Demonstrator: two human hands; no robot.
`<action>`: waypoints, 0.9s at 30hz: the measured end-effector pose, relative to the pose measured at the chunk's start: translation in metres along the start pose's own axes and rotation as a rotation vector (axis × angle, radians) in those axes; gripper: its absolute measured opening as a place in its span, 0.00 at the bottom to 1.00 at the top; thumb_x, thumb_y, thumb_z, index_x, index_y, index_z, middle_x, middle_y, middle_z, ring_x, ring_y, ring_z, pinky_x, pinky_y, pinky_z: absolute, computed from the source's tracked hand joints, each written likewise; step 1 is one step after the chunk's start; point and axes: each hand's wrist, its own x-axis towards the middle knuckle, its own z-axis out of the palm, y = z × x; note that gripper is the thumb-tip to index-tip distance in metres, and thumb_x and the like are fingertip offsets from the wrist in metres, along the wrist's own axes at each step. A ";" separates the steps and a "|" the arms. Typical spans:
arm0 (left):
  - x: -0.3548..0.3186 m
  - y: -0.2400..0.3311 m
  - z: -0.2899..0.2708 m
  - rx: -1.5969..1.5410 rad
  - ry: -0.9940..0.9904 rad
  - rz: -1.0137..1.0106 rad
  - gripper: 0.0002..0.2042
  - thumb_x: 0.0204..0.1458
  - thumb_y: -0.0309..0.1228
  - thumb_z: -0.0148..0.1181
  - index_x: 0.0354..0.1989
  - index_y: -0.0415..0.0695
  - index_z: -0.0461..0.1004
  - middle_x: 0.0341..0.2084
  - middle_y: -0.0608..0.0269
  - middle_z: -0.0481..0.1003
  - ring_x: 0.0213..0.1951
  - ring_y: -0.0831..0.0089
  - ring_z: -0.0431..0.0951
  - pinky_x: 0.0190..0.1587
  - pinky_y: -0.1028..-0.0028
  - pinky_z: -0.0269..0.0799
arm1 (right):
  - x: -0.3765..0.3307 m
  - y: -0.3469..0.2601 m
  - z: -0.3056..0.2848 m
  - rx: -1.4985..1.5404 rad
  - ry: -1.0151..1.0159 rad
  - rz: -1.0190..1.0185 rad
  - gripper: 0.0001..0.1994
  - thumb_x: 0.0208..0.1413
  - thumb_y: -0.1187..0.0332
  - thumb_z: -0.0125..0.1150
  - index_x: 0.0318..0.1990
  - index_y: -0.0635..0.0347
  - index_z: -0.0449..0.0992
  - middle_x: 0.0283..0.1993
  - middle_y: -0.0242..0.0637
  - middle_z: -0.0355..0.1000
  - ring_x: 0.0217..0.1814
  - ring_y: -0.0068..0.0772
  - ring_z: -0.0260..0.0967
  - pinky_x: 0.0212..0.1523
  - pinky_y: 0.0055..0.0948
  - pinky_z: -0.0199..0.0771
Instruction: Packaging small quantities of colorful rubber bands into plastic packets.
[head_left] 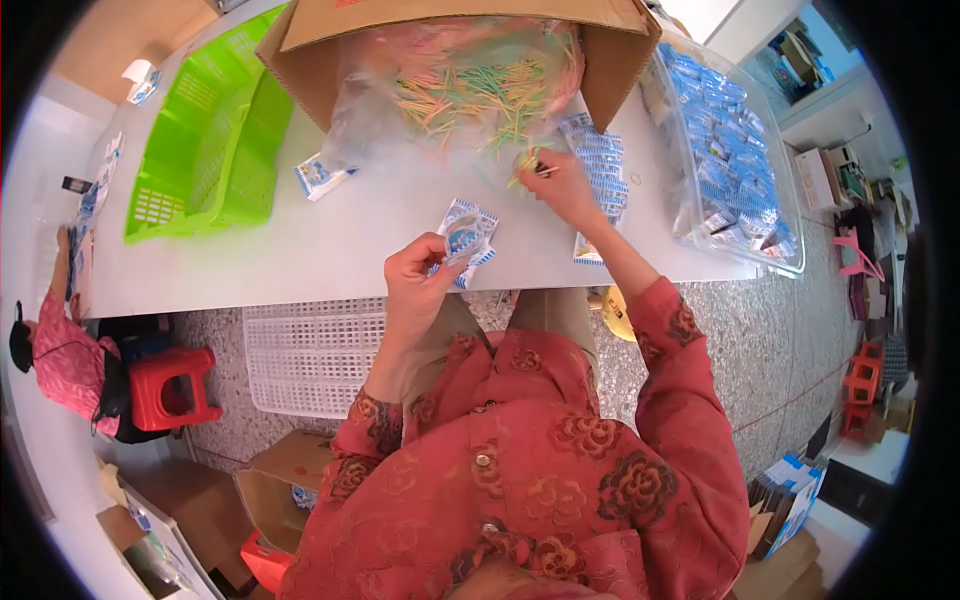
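My left hand [418, 278] pinches a small blue-and-white packet [465, 238] at the table's near edge. Whether the packet's end is open I cannot tell. Farther to the right, my right hand [568, 188] is closed around some thin pastel sticks [522, 172], partly hidden by the fingers. Just beyond it, a heap of pink, yellow and green sticks [480, 95] lies in a clear plastic bag [362, 110]. The bag spills from a cardboard box [470, 28] tipped on its side. Overlapping flat packets [606, 185] lie in a column beside my right wrist.
To the left stands a lime-green basket [215, 150], with a loose packet [322, 178] nearby. A clear bin [795, 255] full of blue packets is at the right. Below the table are a white crate [310, 360] and a red stool [172, 385]. Another person [75, 350] works at far left.
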 end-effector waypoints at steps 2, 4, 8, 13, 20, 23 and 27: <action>0.000 -0.012 -0.009 0.012 -0.042 0.033 0.11 0.46 0.15 0.60 0.40 0.34 0.75 0.33 0.66 0.76 0.33 0.83 0.74 0.38 0.82 0.71 | 0.000 -0.040 -0.020 0.432 -0.047 0.179 0.05 0.52 0.70 0.61 0.30 0.62 0.75 0.23 0.27 0.69 0.23 0.13 0.61 0.21 0.18 0.61; 0.003 -0.015 -0.007 0.026 -0.060 0.021 0.10 0.46 0.15 0.60 0.38 0.34 0.76 0.31 0.67 0.76 0.32 0.84 0.73 0.36 0.82 0.70 | -0.003 -0.076 -0.040 0.522 -0.067 0.153 0.05 0.52 0.70 0.61 0.31 0.61 0.75 0.23 0.27 0.69 0.22 0.13 0.62 0.21 0.17 0.61; 0.004 -0.009 0.002 0.077 -0.050 0.021 0.06 0.45 0.15 0.60 0.32 0.36 0.75 0.27 0.71 0.74 0.29 0.87 0.70 0.31 0.84 0.65 | -0.010 -0.131 -0.062 0.593 -0.246 0.094 0.06 0.52 0.69 0.61 0.34 0.61 0.76 0.23 0.25 0.67 0.21 0.12 0.61 0.20 0.16 0.60; 0.010 -0.005 0.009 0.136 -0.060 0.006 0.05 0.45 0.16 0.59 0.31 0.37 0.76 0.23 0.72 0.73 0.25 0.88 0.68 0.28 0.84 0.63 | -0.007 -0.141 -0.067 0.400 -0.377 0.097 0.06 0.51 0.69 0.61 0.35 0.62 0.76 0.22 0.24 0.67 0.21 0.12 0.60 0.20 0.16 0.59; 0.018 -0.008 0.005 0.323 -0.040 0.097 0.05 0.42 0.17 0.59 0.30 0.36 0.75 0.19 0.67 0.74 0.22 0.85 0.69 0.26 0.81 0.65 | 0.003 -0.145 -0.057 0.161 -0.485 0.072 0.06 0.49 0.69 0.61 0.30 0.62 0.74 0.19 0.25 0.65 0.20 0.12 0.60 0.19 0.17 0.60; 0.022 -0.005 0.007 0.358 -0.040 0.156 0.06 0.42 0.17 0.59 0.30 0.35 0.75 0.21 0.63 0.74 0.23 0.81 0.71 0.27 0.79 0.67 | 0.007 -0.142 -0.052 0.184 -0.455 0.086 0.07 0.48 0.68 0.61 0.27 0.62 0.72 0.17 0.25 0.65 0.19 0.12 0.60 0.19 0.17 0.61; 0.026 0.006 0.009 0.461 -0.073 0.203 0.06 0.42 0.17 0.58 0.30 0.35 0.74 0.22 0.60 0.74 0.23 0.76 0.73 0.28 0.77 0.69 | 0.015 -0.137 -0.054 0.128 -0.456 0.063 0.07 0.48 0.68 0.61 0.26 0.62 0.73 0.17 0.26 0.65 0.19 0.13 0.61 0.19 0.17 0.60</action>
